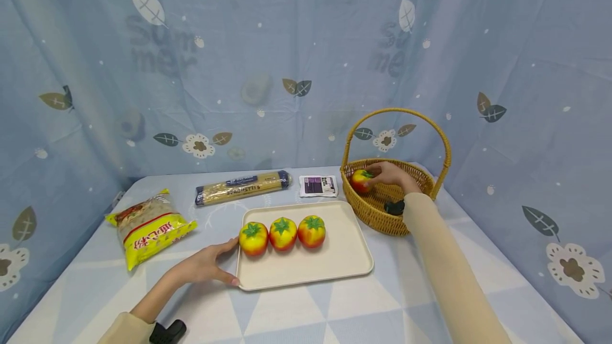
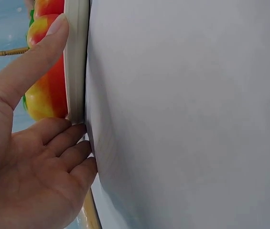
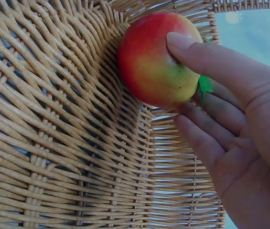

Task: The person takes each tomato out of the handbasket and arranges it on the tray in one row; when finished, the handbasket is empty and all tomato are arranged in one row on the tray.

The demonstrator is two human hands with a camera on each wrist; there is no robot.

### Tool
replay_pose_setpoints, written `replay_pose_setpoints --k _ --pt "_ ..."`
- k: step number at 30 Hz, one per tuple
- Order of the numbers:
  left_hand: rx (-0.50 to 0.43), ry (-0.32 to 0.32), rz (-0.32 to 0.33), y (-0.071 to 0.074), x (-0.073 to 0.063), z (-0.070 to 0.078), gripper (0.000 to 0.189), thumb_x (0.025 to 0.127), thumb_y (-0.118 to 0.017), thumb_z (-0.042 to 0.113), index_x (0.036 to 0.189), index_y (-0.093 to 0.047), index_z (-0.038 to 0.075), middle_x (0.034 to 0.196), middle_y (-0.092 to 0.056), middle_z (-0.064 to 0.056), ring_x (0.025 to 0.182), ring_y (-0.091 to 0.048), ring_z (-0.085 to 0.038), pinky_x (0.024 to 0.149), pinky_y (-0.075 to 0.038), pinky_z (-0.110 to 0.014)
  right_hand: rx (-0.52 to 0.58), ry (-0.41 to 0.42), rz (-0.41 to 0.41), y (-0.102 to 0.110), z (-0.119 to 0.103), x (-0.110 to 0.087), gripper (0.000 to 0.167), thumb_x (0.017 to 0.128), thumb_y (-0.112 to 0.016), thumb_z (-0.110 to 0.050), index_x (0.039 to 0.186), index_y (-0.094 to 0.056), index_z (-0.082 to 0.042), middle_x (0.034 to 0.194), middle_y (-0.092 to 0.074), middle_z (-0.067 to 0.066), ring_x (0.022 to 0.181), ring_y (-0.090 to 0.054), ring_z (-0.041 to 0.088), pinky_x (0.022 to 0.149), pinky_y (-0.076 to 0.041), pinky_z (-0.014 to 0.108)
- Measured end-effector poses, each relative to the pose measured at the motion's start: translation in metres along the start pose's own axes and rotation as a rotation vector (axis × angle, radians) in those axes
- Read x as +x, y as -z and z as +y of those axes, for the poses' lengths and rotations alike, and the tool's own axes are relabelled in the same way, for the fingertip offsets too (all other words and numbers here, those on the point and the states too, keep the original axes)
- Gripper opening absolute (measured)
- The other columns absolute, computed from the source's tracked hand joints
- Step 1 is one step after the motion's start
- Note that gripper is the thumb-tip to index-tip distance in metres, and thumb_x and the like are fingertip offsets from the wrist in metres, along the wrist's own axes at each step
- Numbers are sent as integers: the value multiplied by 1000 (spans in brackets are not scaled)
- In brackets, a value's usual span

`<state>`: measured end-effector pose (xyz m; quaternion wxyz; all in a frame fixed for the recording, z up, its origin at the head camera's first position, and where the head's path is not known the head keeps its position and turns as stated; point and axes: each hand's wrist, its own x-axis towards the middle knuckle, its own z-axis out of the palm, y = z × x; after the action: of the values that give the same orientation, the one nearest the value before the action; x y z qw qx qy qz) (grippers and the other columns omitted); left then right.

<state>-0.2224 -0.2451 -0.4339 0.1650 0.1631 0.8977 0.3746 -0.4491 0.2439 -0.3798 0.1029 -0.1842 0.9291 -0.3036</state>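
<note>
Inside the wicker basket [image 1: 368, 215], my right hand [image 1: 389, 175] holds a red-and-yellow toy fruit [image 1: 360, 180] with a green leafy top. In the right wrist view, thumb and fingers pinch this fruit [image 3: 156, 62] close to the woven wall; whether it touches the basket is unclear. Three similar fruits, a left one [image 1: 254, 239], a middle one [image 1: 283, 234] and a right one [image 1: 312, 231], sit in a row on the cream tray [image 1: 330, 264]. My left hand [image 1: 205, 265] touches the tray's left edge with thumb and fingers spread apart.
A yellow bag of pasta [image 1: 152, 227] lies at the left of the table. Behind the tray are a spaghetti pack [image 1: 243, 188] and a small white-and-purple packet [image 1: 319, 186]. The basket's tall handle [image 1: 399, 110] arches above the right hand. A blue curtain [image 1: 306, 57] hangs behind.
</note>
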Motion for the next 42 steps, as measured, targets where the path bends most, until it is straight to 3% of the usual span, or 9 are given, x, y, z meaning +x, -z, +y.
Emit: replay_pose_setpoints --k 8,25,42 --pt "6 -10 6 1 -1 0 107 70 -87 33 147 -26 -9 150 -26 -32 138 -21 -48 111 -18 -61 -23 -3 57 4 -5 -3 55 87 -73 -24 135 -55 -2 137 -51 22 125 -47 40 102 -40 55" --pt "8 -24 1 0 1 -3 107 70 -86 34 147 -26 -10 149 -26 -32 138 -21 -49 111 -18 -61 -66 -38 -15 0 -5 0 65 89 -71 -29 141 -46 2 143 -43 25 131 -39 42 106 -35 56" --pt "20 -29 6 0 1 -2 108 69 -86 36 147 -27 -9 149 -26 -33 138 -22 -49 111 -19 -61 -66 -51 16 5 -8 -2 62 87 -74 -29 137 -51 -1 140 -47 23 127 -44 41 102 -40 56"
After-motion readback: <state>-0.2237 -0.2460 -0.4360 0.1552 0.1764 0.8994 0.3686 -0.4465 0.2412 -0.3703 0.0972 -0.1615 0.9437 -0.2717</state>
